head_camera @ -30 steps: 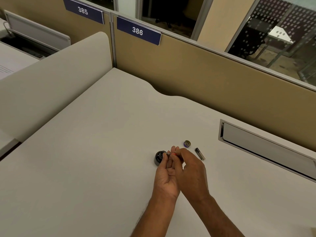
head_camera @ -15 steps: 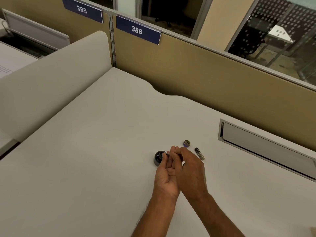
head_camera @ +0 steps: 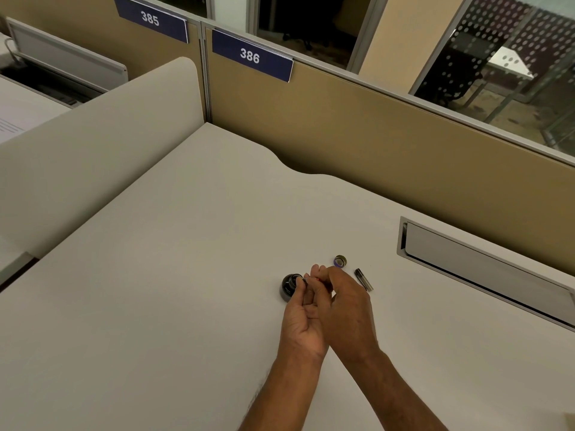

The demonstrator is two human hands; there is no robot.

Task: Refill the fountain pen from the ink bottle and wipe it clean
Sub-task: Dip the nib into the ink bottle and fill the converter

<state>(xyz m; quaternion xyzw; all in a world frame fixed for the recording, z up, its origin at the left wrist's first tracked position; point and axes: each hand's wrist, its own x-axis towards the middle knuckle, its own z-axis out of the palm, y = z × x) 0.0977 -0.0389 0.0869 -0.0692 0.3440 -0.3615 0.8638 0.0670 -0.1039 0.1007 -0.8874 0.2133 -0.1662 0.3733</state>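
Observation:
A small round black ink bottle stands uncapped on the desk, partly hidden by my fingers. Its cap lies behind it to the right, and a dark pen part lies beside the cap. My left hand and my right hand are pressed together just right of the bottle, fingertips pinching a thin pen piece with a red mark at the bottle's edge. Most of that piece is hidden in my fingers.
The beige desk is bounded by a tan partition at the back and a curved divider on the left. A metal cable tray lid is sunk into the desk at right.
My hands stay in place by the bottle; only the fingertips shift slightly around the pen piece.

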